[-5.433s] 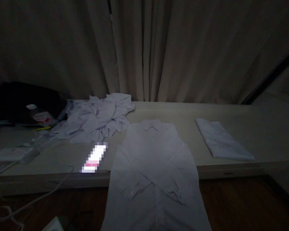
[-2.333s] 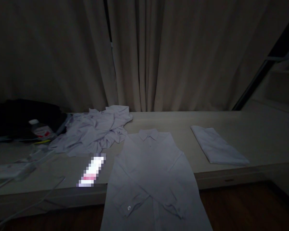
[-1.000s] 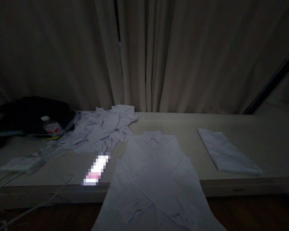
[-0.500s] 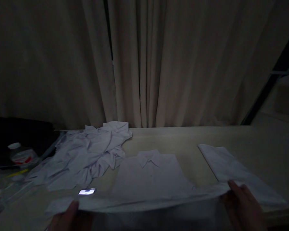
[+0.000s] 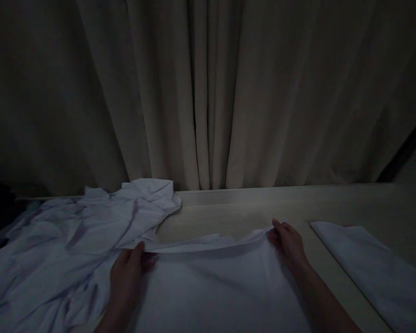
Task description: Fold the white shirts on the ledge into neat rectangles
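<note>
A white shirt (image 5: 215,286) is stretched between my two hands, its upper edge raised a little off the table. My left hand (image 5: 130,268) pinches one end of that edge, close to the crumpled pile of white shirts. The other end is pinched by my right hand (image 5: 287,240), thumb on top. The raised cloth hides most of what lies beneath it, the collar included. Between the hands the edge sags slightly.
A heap of crumpled white shirts (image 5: 100,226) spreads over the left side. To the right lies a folded white garment (image 5: 370,263) on the pale table (image 5: 208,215). Long beige curtains (image 5: 215,92) hang behind, and a dark object (image 5: 0,208) sits at the far left.
Both hands have moved forward and closer together, bringing the shirt's gripped edge over the collar end. My view has shifted closer, and the bottle and lit phone are out of sight.
</note>
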Action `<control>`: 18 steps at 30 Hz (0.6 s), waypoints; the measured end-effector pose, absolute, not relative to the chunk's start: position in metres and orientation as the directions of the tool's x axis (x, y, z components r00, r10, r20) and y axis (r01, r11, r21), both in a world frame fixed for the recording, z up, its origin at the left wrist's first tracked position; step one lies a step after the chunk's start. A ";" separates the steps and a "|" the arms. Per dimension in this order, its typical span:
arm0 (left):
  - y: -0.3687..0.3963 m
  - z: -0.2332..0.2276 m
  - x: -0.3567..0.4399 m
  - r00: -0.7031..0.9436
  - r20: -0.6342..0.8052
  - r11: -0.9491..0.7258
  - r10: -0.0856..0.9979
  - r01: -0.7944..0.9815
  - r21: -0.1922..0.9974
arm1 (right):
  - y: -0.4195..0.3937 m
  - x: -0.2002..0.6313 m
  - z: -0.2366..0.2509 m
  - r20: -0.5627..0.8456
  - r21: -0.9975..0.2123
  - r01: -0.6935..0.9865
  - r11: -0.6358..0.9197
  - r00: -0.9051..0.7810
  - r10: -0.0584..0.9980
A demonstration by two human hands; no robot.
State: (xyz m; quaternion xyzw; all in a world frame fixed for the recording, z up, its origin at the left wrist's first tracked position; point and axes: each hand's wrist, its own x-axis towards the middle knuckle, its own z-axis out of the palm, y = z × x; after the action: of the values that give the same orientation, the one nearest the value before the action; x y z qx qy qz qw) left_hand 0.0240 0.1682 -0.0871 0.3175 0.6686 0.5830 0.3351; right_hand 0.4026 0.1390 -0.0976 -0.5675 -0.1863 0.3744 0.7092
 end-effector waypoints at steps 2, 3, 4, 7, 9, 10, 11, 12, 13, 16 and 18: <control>0.189 -0.117 0.028 -0.503 -0.259 0.218 0.825 -0.140 0.966 | 0.157 0.405 -0.124 -0.249 -0.937 -0.350 -0.021 0.621 0.743; 0.196 -0.129 0.030 -0.474 -0.321 0.255 0.820 -0.199 0.946 | 0.163 0.407 -0.136 -0.292 -0.929 -0.365 -0.066 0.612 0.735; 0.200 -0.138 0.030 -0.461 -0.352 0.273 0.814 -0.230 0.934 | 0.167 0.409 -0.147 -0.325 -0.922 -0.374 -0.100 0.607 0.726; 0.208 -0.146 0.027 -0.450 -0.363 0.276 0.816 -0.249 0.928 | 0.174 0.415 -0.163 -0.351 -0.920 -0.365 -0.143 0.604 0.715; 0.210 -0.140 0.024 -0.444 -0.318 0.226 0.838 -0.248 0.942 | 0.175 0.419 -0.164 -0.316 -0.936 -0.326 -0.134 0.608 0.728; 0.211 -0.136 0.023 -0.444 -0.287 0.201 0.849 -0.231 0.952 | 0.176 0.421 -0.163 -0.290 -0.947 -0.296 -0.127 0.611 0.736; 0.211 -0.133 0.022 -0.437 -0.262 0.191 0.860 -0.200 0.961 | 0.176 0.421 -0.163 -0.262 -0.958 -0.259 -0.125 0.613 0.745; 0.212 -0.132 0.021 -0.421 -0.258 0.204 0.869 -0.169 0.964 | 0.176 0.422 -0.163 -0.236 -0.968 -0.213 -0.130 0.614 0.753; 0.212 -0.131 0.021 -0.398 -0.270 0.239 0.877 -0.126 0.963 | 0.175 0.422 -0.163 -0.211 -0.977 -0.159 -0.143 0.616 0.759; 0.209 -0.134 0.024 -0.328 -0.217 0.288 0.920 0.189 0.939 | 0.173 0.418 -0.164 -0.101 -0.980 0.069 -0.186 0.637 0.765; 0.204 -0.133 0.034 -0.260 -0.011 0.150 0.966 0.520 0.841 | 0.176 0.412 -0.162 0.015 -0.955 0.244 -0.171 0.613 0.790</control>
State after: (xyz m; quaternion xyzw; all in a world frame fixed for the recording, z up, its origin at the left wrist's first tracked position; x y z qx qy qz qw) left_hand 0.0345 0.2035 -0.1331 0.5320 0.6984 0.3771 0.2951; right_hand 0.4122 0.1759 -0.1620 -0.7213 -0.3584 0.2555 0.5348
